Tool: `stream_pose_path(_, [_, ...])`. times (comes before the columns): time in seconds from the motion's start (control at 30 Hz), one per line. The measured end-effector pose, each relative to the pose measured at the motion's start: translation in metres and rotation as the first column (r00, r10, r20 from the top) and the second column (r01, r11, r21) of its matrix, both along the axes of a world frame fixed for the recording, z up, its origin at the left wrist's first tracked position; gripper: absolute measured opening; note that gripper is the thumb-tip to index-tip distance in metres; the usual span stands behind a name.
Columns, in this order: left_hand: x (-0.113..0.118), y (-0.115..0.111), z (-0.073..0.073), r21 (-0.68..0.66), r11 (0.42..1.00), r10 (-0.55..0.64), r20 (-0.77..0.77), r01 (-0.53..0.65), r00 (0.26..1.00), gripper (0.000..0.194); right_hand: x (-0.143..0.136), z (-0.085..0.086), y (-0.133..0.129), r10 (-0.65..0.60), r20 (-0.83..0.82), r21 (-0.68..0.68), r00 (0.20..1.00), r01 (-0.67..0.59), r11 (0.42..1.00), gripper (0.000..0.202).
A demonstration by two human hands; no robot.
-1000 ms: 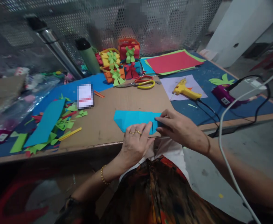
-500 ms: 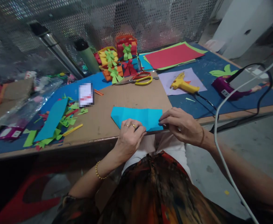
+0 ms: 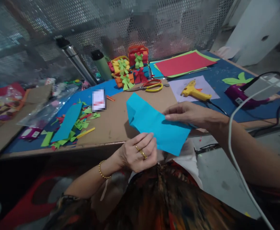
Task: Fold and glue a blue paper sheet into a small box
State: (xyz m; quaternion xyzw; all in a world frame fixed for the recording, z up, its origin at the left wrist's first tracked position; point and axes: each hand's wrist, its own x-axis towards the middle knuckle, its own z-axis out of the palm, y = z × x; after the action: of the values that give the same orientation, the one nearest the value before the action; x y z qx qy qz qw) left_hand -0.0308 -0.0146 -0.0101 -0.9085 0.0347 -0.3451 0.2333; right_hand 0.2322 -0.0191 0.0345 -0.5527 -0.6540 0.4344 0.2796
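Observation:
A creased blue paper (image 3: 161, 127) is tilted up off the cardboard (image 3: 113, 118) at the table's front edge, its left end folded. My left hand (image 3: 141, 151), with rings on it, grips the paper's lower edge between closed fingers. On the paper's upper right edge, my right hand (image 3: 190, 113) holds it with fingers pressed together, the thumb hidden behind the paper. Scissors with red and yellow handles (image 3: 154, 85) lie behind the paper. A yellow glue gun (image 3: 194, 91) rests on a pale purple sheet (image 3: 210, 86) beyond my right hand.
Green and red scraps (image 3: 69, 135) and a blue strip (image 3: 69, 123) lie left. Small paper boxes with bows (image 3: 123, 65), a green bottle (image 3: 102, 65) and a steel flask (image 3: 79, 62) stand behind. Coloured sheets (image 3: 185, 64) lie back right. A white cable (image 3: 235, 159) crosses the right arm.
The blue paper has been lifted from the cardboard and turned, its left end now higher. My left hand has moved down and right; my right hand has moved to its upper edge. The view has shifted.

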Motion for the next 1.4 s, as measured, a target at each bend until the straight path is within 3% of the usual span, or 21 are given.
stream_pose_path(0.1, [-0.007,0.006,-0.001,-0.123,0.991,0.052,-0.002,-0.051,0.999,0.009,-0.003,-0.003,-0.003,-0.012,-0.201,-0.185,0.98,-0.026,0.982,0.049])
stream_pose_path(0.2, [-0.011,0.017,-0.002,-0.357,0.918,0.239,0.151,-0.173,0.959,0.035,-0.007,-0.006,-0.005,-0.118,-0.184,-0.072,0.976,0.106,0.992,0.048])
stream_pose_path(0.27, [-0.01,0.028,-0.001,-0.535,0.805,0.453,0.277,-0.255,0.847,0.051,-0.012,-0.007,-0.007,-0.13,-0.124,0.084,0.984,0.141,0.986,0.042])
stream_pose_path(0.33, [-0.006,0.041,0.0,-0.701,0.659,0.619,0.298,-0.274,0.726,0.056,-0.018,-0.007,-0.008,-0.13,-0.032,0.249,0.991,0.133,0.959,0.036])
stream_pose_path(0.4, [0.001,0.055,-0.002,-0.81,0.532,0.646,0.201,-0.246,0.736,0.054,-0.024,-0.008,-0.008,-0.162,0.065,0.371,0.985,0.127,0.92,0.031])
stream_pose_path(0.5, [0.009,0.069,-0.01,-0.81,0.437,0.666,-0.001,-0.391,0.746,0.052,-0.029,-0.011,0.001,-0.227,0.181,0.449,0.957,0.125,0.885,0.029])
stream_pose_path(0.6, [0.01,0.072,-0.018,-0.77,0.409,0.656,-0.124,-0.49,0.744,0.048,-0.031,-0.013,0.023,-0.25,0.315,0.395,0.916,0.113,0.912,0.033])
stream_pose_path(0.7, [0.003,0.072,-0.025,-0.791,0.406,0.66,-0.093,-0.458,0.745,0.046,-0.038,-0.014,0.052,-0.255,0.389,0.315,0.885,0.132,0.94,0.037])
stream_pose_path(0.87, [-0.017,0.076,-0.04,-0.871,0.37,0.662,0.004,-0.322,0.75,0.053,-0.063,-0.014,0.089,-0.177,0.256,0.206,0.95,0.125,0.971,0.052])
stream_pose_path(1.0, [-0.023,0.082,-0.048,-0.929,0.319,0.677,0.086,-0.186,0.731,0.055,-0.084,-0.01,0.1,-0.068,0.11,0.216,0.992,0.043,0.976,0.031])
stream_pose_path(1.1, [-0.021,0.093,-0.041,-0.957,0.272,0.712,0.129,-0.101,0.69,0.058,-0.094,-0.005,0.101,0.035,0.005,0.303,0.999,-0.035,0.952,0.031])
stream_pose_path(1.2, [-0.014,0.106,-0.02,-0.972,0.232,0.742,0.157,-0.031,0.651,0.059,-0.096,-0.003,0.1,0.111,-0.109,0.367,0.988,-0.064,0.928,0.043])
stream_pose_path(1.4, [0.012,0.136,0.029,-0.985,0.163,0.747,0.156,0.049,0.646,0.02,-0.071,-0.008,0.1,0.041,-0.344,0.379,0.938,0.099,0.92,0.053])
